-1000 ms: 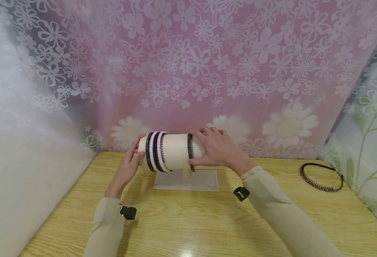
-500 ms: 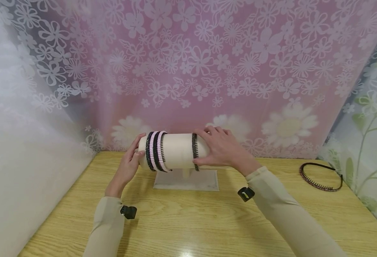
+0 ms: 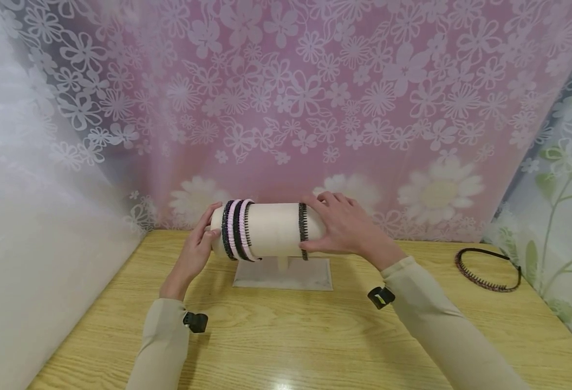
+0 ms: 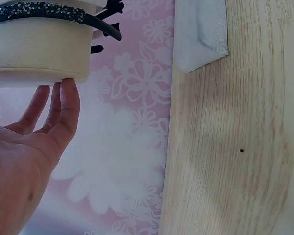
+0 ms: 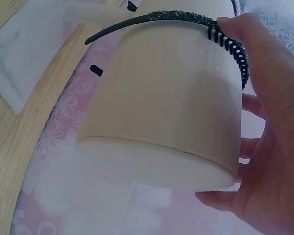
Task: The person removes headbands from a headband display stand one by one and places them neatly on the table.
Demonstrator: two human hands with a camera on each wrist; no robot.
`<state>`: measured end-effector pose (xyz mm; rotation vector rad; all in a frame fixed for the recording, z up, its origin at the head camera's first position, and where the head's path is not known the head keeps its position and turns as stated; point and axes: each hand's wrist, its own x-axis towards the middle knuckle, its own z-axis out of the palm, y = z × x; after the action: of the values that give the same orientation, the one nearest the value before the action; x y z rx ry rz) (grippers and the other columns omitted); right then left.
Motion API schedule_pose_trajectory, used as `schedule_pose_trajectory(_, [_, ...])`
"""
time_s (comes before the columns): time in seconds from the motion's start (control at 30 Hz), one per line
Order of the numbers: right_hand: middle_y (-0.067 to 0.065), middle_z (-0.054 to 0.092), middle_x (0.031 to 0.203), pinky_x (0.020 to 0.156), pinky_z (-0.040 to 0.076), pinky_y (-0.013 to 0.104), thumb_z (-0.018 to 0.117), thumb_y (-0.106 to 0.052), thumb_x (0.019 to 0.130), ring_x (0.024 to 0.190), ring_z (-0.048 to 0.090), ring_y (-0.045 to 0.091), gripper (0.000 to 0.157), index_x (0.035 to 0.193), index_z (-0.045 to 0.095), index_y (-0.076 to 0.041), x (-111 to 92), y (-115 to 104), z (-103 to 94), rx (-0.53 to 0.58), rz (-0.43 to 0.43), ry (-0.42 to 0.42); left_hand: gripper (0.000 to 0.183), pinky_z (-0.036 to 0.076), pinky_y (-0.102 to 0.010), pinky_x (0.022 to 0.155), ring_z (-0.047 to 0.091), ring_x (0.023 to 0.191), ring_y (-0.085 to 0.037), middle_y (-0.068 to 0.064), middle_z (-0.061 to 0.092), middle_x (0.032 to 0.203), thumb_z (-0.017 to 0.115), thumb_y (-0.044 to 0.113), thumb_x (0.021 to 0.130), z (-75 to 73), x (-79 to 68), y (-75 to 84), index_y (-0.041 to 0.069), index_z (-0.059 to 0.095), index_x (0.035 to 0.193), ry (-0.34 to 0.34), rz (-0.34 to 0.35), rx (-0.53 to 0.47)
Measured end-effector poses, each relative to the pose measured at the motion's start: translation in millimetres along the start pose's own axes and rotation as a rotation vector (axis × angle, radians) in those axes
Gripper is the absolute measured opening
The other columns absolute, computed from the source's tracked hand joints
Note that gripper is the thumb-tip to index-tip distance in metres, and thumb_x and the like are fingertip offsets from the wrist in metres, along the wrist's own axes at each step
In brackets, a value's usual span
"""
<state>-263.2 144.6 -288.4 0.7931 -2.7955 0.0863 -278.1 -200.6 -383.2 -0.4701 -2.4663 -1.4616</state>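
From where I stood, the person had both hands up at a cream cylinder [image 3: 275,230], which lay sideways on a short post [image 3: 283,264] above a pale flat base [image 3: 310,277]. The left hand [image 3: 195,252] gripped the cylinder's left end between thumb and fingertips, the thumb on the near side. The right hand [image 3: 342,225], fingers bent, pinched a dark toothed headband [image 3: 303,230] near the right end, its thumb on the near side of the band and its forefinger by the top, while another fingertip touched the cylinder's end. That headband sat around the cylinder, teeth towards the right, well apart from a close row near the left hand: a dark glittery headband [image 3: 225,230], a ribbed pink one [image 3: 231,230], a black one [image 3: 237,230] and another pink one [image 3: 243,230], with dark teeth showing just beside the last. The base stood on a wood-grain table [image 3: 286,336], and a loose toothed headband [image 3: 476,281] lay far off by its right edge. Behind everything hung a pink flowered curtain [image 3: 315,124], and a small black device showed beneath each pale sleeve [image 3: 437,319]
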Motion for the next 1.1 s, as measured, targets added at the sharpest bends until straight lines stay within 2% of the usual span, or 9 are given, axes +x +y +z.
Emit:
schedule_pose_trajectory(0.17, [0.019,0.052,0.145,0.1,0.047,0.065,0.069,-0.074,0.078,0.131,0.053,0.042,0.099,0.159,0.032,-0.029,-3,3,-1.2,0.002,0.007,0.001,0.053,0.051,-0.048,0.081,0.061,0.111,-0.035,-0.015,0.047,0.152,0.04,0.03,0.108,0.4,-0.3,0.3,0.049,0.03,0.157,0.002,0.001,-0.014])
schedule_pose_trajectory(0.67, [0.017,0.051,0.147,0.096,0.05,0.063,0.071,-0.072,0.079,0.131,0.052,0.041,0.101,0.161,0.033,-0.027,-13,13,-2.3,0.035,0.027,0.006,0.053,0.051,-0.042,0.077,0.061,0.109,-0.033,-0.015,0.048,0.152,0.04,0.031,0.109,0.9,0.5,-1.8,0.041,0.03,0.16,0.001,0.021,-0.017])
schedule_pose_trajectory(1.1, [0.018,0.05,0.146,0.093,0.051,0.064,0.073,-0.068,0.079,0.131,0.051,0.044,0.098,0.159,0.036,-0.027,-19,21,-2.5,0.048,0.035,0.011,0.052,0.05,-0.045,0.08,0.06,0.11,-0.032,-0.013,0.048,0.153,0.04,0.035,0.109,0.8,0.1,-1.0,0.048,0.03,0.158,0.0,0.016,-0.013])
